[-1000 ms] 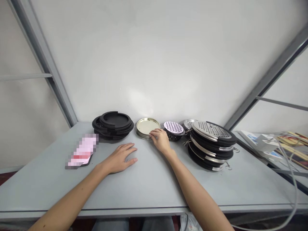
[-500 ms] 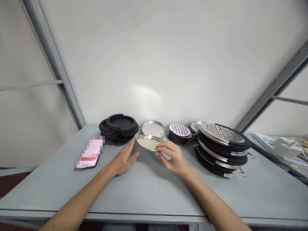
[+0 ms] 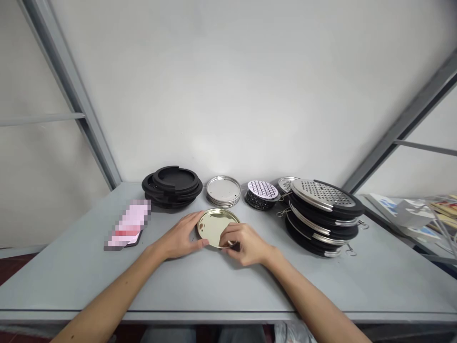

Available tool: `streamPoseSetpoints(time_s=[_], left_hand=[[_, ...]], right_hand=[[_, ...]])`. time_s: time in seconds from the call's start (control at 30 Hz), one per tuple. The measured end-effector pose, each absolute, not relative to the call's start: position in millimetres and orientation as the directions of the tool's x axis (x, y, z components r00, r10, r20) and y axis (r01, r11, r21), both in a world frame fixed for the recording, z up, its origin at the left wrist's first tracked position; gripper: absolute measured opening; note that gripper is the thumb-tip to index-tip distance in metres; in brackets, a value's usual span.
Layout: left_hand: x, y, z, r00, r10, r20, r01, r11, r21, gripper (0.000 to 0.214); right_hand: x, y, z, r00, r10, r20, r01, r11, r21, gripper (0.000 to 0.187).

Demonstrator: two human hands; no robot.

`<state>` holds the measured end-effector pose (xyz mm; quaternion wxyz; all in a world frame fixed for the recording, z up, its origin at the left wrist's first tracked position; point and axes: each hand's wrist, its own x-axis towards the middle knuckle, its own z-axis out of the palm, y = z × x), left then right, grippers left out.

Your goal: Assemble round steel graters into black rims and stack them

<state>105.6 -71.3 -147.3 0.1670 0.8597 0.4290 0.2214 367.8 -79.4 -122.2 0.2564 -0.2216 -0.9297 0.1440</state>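
Observation:
A shallow round metal lid (image 3: 215,224), gold-toned and shiny with a raised rim, lies on the table between my two hands. Along its left rim rests my left hand (image 3: 182,238), fingers stretched out and thumb apart at the near edge. My right hand (image 3: 241,243) has its fingers curled over the lid's right near edge, closed on the rim; the fingertips are partly hidden. Just behind the lid stands a low stack of similar silver lids (image 3: 223,190), the top one with small holes around its edge.
At back left is a pile of black round rings (image 3: 173,186). A phone (image 3: 130,224), partly pixelated, lies at left. Small perforated discs (image 3: 263,191) are stacked at back centre. On the right rises a tall stack of round graters (image 3: 323,216) with black rims and wire clasps.
The lid, tilted up in my right hand before, has come down toward me and now lies flat on the table. My left hand has come against its left rim.

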Motion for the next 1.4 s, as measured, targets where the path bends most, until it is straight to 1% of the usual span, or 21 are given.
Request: streamPoseSetpoints(time_s=[0.03,0.07,0.13,0.17,0.23,0.3,0.37,0.43,0.6,0.73,0.93,1.07,1.17,1.27,1.4], left_hand=[[106,-71,-147,0.544,0.805,0.238,0.661,-0.586,0.468,0.078],[107,-72,-147,0.548,0.802,0.238,0.663,-0.590,0.461,0.075],[109,-72,-147,0.544,0.804,0.239,0.670,-0.588,0.453,0.070],[109,-72,-147,0.541,0.804,0.245,0.669,-0.588,0.454,0.069],[110,-72,-147,0.532,0.805,0.263,0.662,-0.589,0.463,0.068],[111,-72,-147,0.518,0.813,0.265,0.668,-0.578,0.469,0.067],[111,-72,-146,0.507,0.824,0.254,0.681,-0.564,0.467,0.065],[112,-73,-146,0.507,0.825,0.248,0.686,-0.561,0.463,0.065],[111,-73,-145,0.512,0.829,0.223,0.694,-0.553,0.461,0.068],[110,-72,-147,0.519,0.825,0.224,0.687,-0.558,0.465,0.069],[109,-70,-149,0.529,0.812,0.246,0.679,-0.579,0.450,0.068],[111,-71,-148,0.534,0.808,0.250,0.678,-0.586,0.445,0.067],[111,-72,-146,0.537,0.801,0.265,0.671,-0.595,0.443,0.067],[110,-73,-145,0.535,0.804,0.260,0.672,-0.592,0.445,0.068],[110,-73,-144,0.532,0.816,0.228,0.689,-0.573,0.443,0.068]], right_hand=[[369,-77,-121,-0.777,0.487,0.399,0.339,0.857,-0.387,0.007],[371,-74,-120,-0.773,0.492,0.400,0.342,0.855,-0.391,0.008],[377,-65,-120,-0.697,0.546,0.465,0.399,0.834,-0.381,0.016],[382,-60,-120,-0.612,0.596,0.520,0.470,0.803,-0.367,0.019],[392,-47,-123,-0.350,0.688,0.636,0.670,0.658,-0.343,0.024],[403,-34,-129,-0.131,0.700,0.702,0.818,0.477,-0.321,0.028],[412,-23,-135,-0.037,0.675,0.737,0.877,0.375,-0.300,0.033],[418,-14,-140,-0.016,0.657,0.754,0.899,0.339,-0.276,0.038],[423,3,-144,-0.036,0.625,0.780,0.932,0.302,-0.199,0.049],[427,11,-144,-0.023,0.641,0.767,0.958,0.234,-0.167,0.041],[434,14,-145,-0.019,0.679,0.734,0.952,0.237,-0.195,0.026],[434,13,-144,-0.016,0.685,0.729,0.946,0.246,-0.210,0.025],[433,13,-143,-0.015,0.668,0.744,0.938,0.267,-0.220,0.025],[433,13,-141,-0.002,0.654,0.756,0.912,0.311,-0.267,0.025],[435,15,-140,0.008,0.679,0.734,0.895,0.323,-0.309,0.024]])
